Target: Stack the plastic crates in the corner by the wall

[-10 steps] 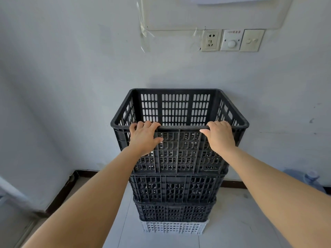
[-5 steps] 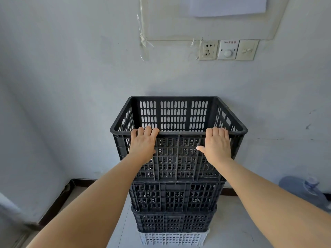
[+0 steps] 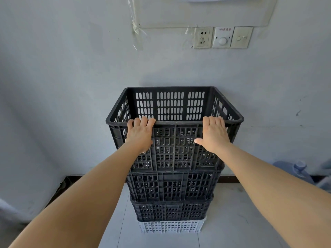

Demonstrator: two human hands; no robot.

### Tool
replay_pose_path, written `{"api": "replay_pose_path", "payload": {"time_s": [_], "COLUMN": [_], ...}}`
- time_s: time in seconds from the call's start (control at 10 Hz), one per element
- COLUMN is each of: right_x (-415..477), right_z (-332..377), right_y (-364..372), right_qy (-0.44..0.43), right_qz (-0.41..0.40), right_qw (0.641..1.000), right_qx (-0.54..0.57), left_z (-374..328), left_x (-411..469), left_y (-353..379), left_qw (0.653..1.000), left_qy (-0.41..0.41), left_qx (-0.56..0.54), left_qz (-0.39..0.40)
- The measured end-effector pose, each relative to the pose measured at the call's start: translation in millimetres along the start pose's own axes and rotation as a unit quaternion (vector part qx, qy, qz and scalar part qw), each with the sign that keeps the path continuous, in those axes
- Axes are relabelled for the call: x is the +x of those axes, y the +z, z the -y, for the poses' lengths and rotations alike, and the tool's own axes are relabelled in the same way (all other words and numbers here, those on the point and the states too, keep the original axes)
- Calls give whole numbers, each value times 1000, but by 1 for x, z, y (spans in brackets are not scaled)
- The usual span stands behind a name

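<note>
The top crate (image 3: 174,145) sits on two black ones and a white crate (image 3: 171,226), against the wall (image 3: 71,86); your left hand (image 3: 140,135) hooks its fingers over the near rim; your right hand (image 3: 214,136) lies flat-fingered; stacking looks nearly done.

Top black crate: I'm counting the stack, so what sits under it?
Under the top black crate are a second black crate, a third black crate and a white crate on the floor. Their insides are covered.
</note>
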State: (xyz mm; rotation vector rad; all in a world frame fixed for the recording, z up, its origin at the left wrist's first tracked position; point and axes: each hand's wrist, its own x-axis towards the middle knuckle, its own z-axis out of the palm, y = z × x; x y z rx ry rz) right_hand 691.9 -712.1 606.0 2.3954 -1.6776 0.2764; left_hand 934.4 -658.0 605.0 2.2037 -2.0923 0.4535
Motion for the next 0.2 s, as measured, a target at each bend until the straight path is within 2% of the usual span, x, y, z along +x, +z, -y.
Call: {"api": "replay_pose_path", "payload": {"time_s": [0.1, 0.2], "right_x": [-4, -11], "right_z": [1, 9], "right_y": [-15, -33], "right_qy": [-10, -39], "right_qz": [19, -21], "right_qw": [999, 998], "right_qx": [25, 41], "left_z": [1, -2], "left_x": [-2, -8], "left_y": [-15, -31], "left_qw": [998, 996], "left_qy": [4, 13], "left_qx": [-45, -85], "left_qz": [49, 15]}}
